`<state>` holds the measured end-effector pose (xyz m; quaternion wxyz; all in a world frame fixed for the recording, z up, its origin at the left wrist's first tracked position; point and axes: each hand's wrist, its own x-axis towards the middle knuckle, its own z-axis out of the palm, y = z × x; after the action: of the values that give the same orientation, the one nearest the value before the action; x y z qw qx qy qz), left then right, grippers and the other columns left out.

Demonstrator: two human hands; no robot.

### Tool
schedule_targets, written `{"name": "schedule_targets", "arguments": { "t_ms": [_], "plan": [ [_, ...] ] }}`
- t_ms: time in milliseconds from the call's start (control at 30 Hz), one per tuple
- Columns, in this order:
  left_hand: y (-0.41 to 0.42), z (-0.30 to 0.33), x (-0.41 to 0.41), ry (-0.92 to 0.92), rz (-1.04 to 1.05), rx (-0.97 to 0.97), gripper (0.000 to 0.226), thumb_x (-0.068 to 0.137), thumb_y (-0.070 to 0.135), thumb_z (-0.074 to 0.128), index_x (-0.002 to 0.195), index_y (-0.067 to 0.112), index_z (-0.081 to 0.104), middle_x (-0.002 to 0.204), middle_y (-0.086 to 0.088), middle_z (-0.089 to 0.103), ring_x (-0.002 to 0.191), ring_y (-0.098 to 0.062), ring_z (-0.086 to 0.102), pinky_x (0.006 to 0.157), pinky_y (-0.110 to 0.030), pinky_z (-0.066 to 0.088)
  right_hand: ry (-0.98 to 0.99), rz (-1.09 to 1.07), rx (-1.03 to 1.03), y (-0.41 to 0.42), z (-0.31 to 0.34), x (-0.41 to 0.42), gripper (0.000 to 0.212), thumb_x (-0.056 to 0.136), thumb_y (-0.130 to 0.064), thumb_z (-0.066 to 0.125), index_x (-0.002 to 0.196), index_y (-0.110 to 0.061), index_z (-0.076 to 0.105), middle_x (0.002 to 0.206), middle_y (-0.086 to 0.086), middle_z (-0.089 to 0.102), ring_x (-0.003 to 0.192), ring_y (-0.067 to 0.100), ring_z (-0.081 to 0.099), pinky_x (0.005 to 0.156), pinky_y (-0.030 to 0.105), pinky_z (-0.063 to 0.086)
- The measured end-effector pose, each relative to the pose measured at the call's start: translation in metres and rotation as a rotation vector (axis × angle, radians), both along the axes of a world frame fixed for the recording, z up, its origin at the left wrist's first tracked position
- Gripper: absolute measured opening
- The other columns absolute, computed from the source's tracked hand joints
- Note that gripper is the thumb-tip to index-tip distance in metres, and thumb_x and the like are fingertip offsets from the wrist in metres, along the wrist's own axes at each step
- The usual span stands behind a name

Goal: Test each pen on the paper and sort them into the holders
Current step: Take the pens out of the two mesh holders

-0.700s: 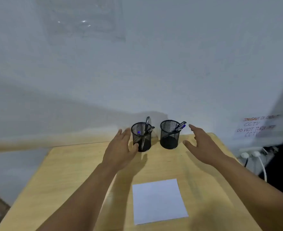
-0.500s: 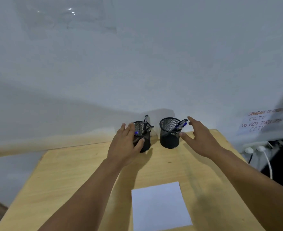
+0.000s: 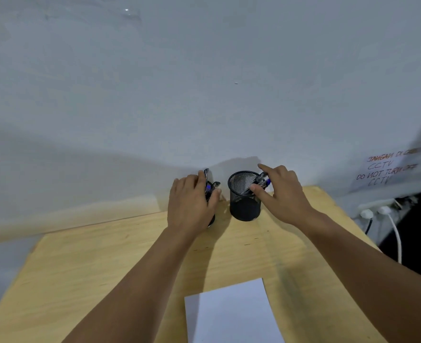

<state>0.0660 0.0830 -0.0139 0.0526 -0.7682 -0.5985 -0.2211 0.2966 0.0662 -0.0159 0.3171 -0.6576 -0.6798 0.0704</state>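
At far end of worktop (image 3: 85,266): two mesh holders. Left hand (image 3: 190,204) wrapped round left holder (image 3: 211,220); right hand (image 3: 282,194) pinching pen (image 3: 262,180) in right holder (image 3: 245,199). Paper (image 3: 231,315) near, unmarked. Could tip over light holder if pen yanked sideways.

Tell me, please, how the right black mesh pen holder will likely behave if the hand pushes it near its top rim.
The right mesh holder looks like thin wire mesh with few pens inside, so it is probably light and would slide easily on the smooth wooden table. It is taller than wide, so a push near the rim, where the right hand reaches, might tip it.
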Motion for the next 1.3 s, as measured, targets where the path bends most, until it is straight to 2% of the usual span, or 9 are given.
{"name": "schedule_targets", "arguments": {
  "t_ms": [167,333,500,667,867,1033,1167,1300],
  "plan": [
    [0.003,0.0,0.008,-0.057,0.043,-0.029,0.057,0.096,0.056,0.034,0.144,0.026,0.04,0.127,0.002,0.056,0.122,-0.024,0.047,0.108,-0.04,0.029,-0.033,0.0,0.071,0.002,0.0,-0.008,0.038,0.095,-0.05,0.051,0.124,-0.028,0.062,0.101,-0.004,0.053,0.101,0.024,0.047,0.085,0.035,0.033],
    [0.002,0.001,0.013,-0.111,0.094,-0.051,0.043,0.098,0.052,0.038,0.131,0.028,0.052,0.124,0.005,0.061,0.12,-0.022,0.051,0.111,-0.044,0.025,-0.048,0.01,0.065,0.003,0.002,-0.014,0.03,0.096,-0.05,0.047,0.107,-0.03,0.068,0.089,-0.009,0.059,0.095,0.018,0.051,0.087,0.039,0.035],
    [0.001,0.003,0.018,-0.143,0.129,-0.088,0.033,0.101,0.045,0.035,0.117,0.028,0.058,0.112,0.008,0.064,0.116,-0.021,0.052,0.114,-0.046,0.016,-0.022,0.044,0.055,0.001,0.007,-0.018,0.025,0.097,-0.046,0.047,0.104,-0.031,0.066,0.087,-0.01,0.065,0.09,0.016,0.054,0.087,0.04,0.037],
    [0.0,0.006,0.016,-0.23,0.114,-0.123,0.028,0.102,0.041,0.036,0.11,0.028,0.059,0.107,0.011,0.063,0.111,-0.018,0.054,0.11,-0.045,0.021,0.046,0.067,0.064,-0.001,0.014,-0.017,0.025,0.097,-0.044,0.049,0.103,-0.028,0.068,0.081,-0.005,0.069,0.083,0.018,0.057,0.085,0.041,0.045],
    [-0.008,0.024,0.017,-0.487,0.024,-0.064,0.017,0.102,0.032,0.042,0.093,0.029,0.056,0.092,0.01,0.061,0.095,-0.017,0.058,0.1,-0.038,0.026,0.093,0.104,0.108,-0.009,0.038,-0.015,0.022,0.097,-0.04,0.051,0.101,-0.026,0.068,0.079,-0.006,0.069,0.08,0.019,0.057,0.078,0.039,0.046],
    [-0.027,0.058,0.016,-0.65,-0.149,0.071,0.019,0.101,0.024,0.049,0.113,0.016,0.063,0.103,0.007,0.062,0.099,-0.021,0.057,0.087,-0.039,0.047,0.078,0.136,0.237,-0.026,0.07,-0.016,0.02,0.097,-0.038,0.052,0.096,-0.027,0.068,0.075,-0.014,0.065,0.075,0.016,0.056,0.077,0.04,0.046],
    [-0.053,0.084,0.007,-0.669,-0.183,0.121,0.02,0.101,0.024,0.048,0.114,0.016,0.062,0.1,0.01,0.058,0.099,-0.019,0.054,0.082,-0.03,0.042,0.101,0.171,0.283,-0.046,0.097,-0.03,0.018,0.097,-0.036,0.052,0.096,-0.026,0.068,0.07,-0.016,0.065,0.073,0.013,0.056,0.072,0.032,0.041],
    [-0.087,0.089,-0.02,-0.79,-0.171,0.082,0.017,0.101,0.027,0.05,0.111,0.02,0.063,0.101,0.005,0.066,0.097,-0.02,0.06,0.084,-0.038,0.048,0.144,0.237,0.278,-0.071,0.114,-0.06,0.019,0.097,-0.035,0.053,0.097,-0.024,0.068,0.07,-0.013,0.067,0.07,0.004,0.057,0.063,0.02,0.038]
  ]
}}
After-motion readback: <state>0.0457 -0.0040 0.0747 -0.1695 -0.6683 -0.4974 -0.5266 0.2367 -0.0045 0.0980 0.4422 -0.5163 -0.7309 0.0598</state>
